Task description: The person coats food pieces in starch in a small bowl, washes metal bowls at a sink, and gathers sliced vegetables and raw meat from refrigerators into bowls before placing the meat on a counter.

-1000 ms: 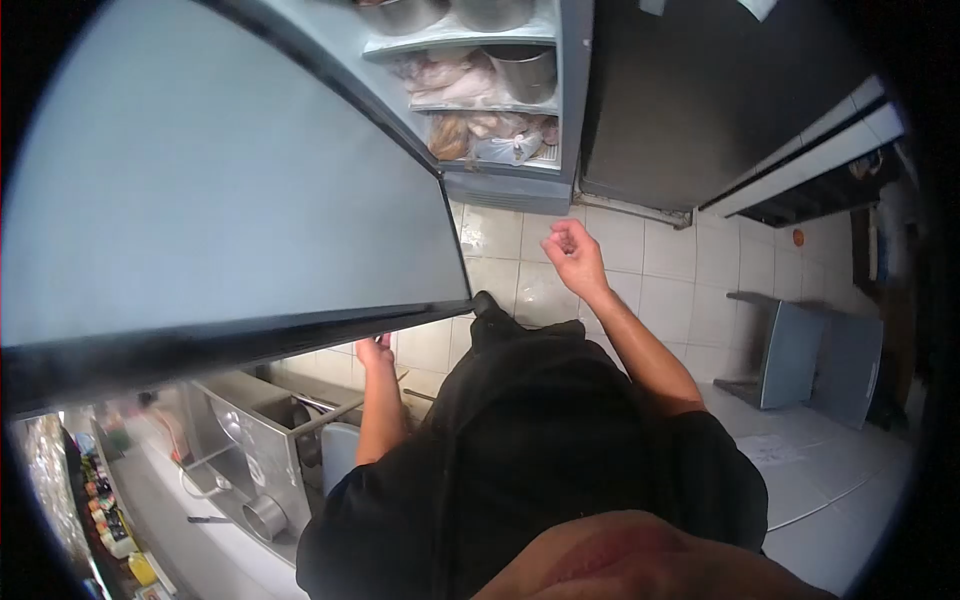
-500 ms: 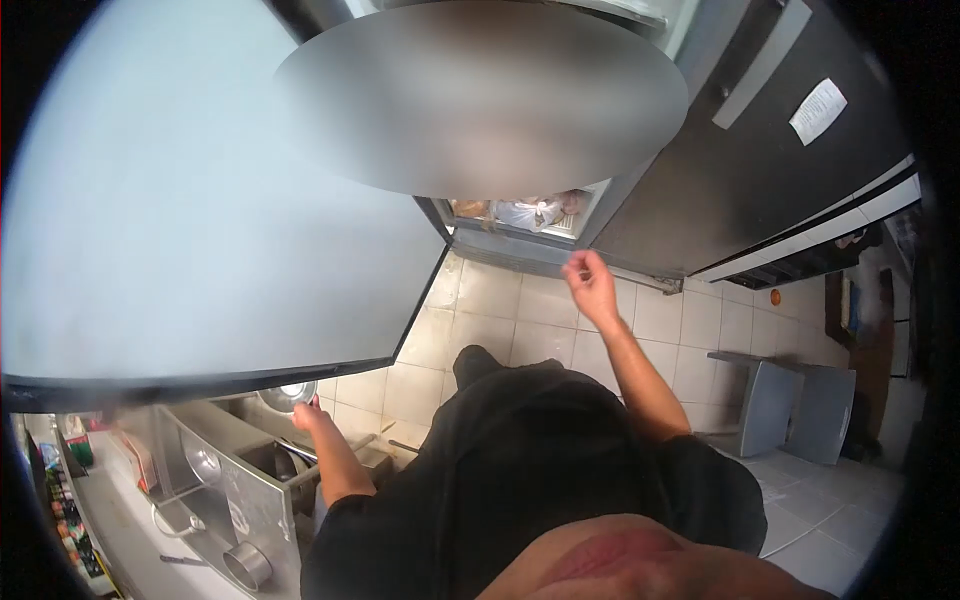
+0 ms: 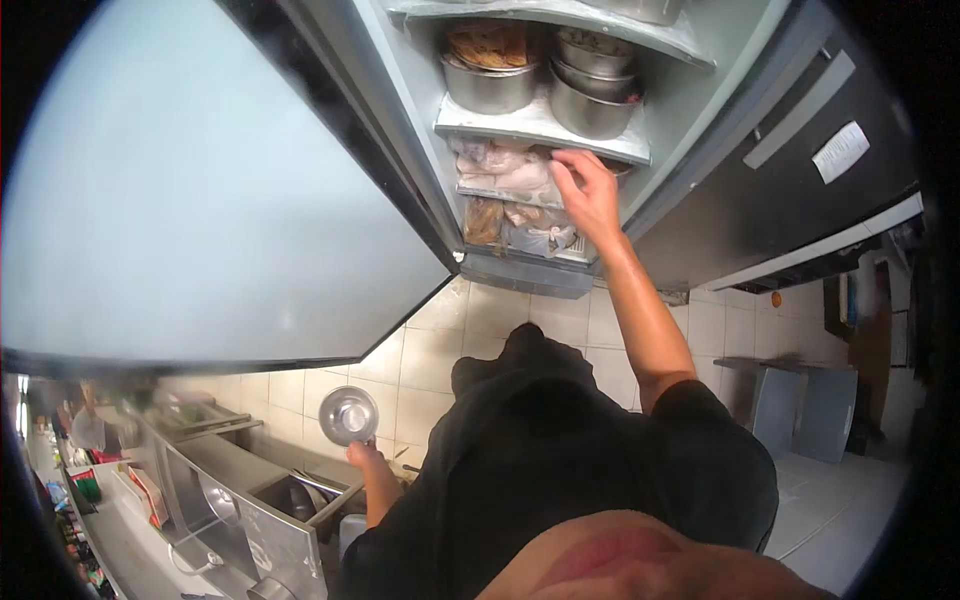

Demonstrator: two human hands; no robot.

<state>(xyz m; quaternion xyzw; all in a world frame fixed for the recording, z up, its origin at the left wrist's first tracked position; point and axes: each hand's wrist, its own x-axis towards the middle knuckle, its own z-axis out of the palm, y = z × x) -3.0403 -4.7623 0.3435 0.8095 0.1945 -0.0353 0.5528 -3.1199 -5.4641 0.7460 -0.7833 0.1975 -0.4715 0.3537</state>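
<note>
My left hand grips the rim of a shiny metal bowl, held out over the tiled floor at lower left. Nothing can be made out inside the bowl. My right hand reaches into an upright fridge, its thumb and fingers apart and curved, holding nothing. It is in front of a lower shelf of pale bagged food; whether the fingertips touch the shelf edge, I cannot tell. Above it, metal pots with food and stacked metal pans stand on a frosted shelf.
The wide fridge door stands ajar on the left. More bags lie at the fridge bottom. A dark closed door with a paper note is on the right. At lower left is a metal counter unit; grey panels stand at right.
My right hand has moved forward and up into the fridge, its fingers spreading. The bowl in my left hand has come out from beside the door's edge into full view.
</note>
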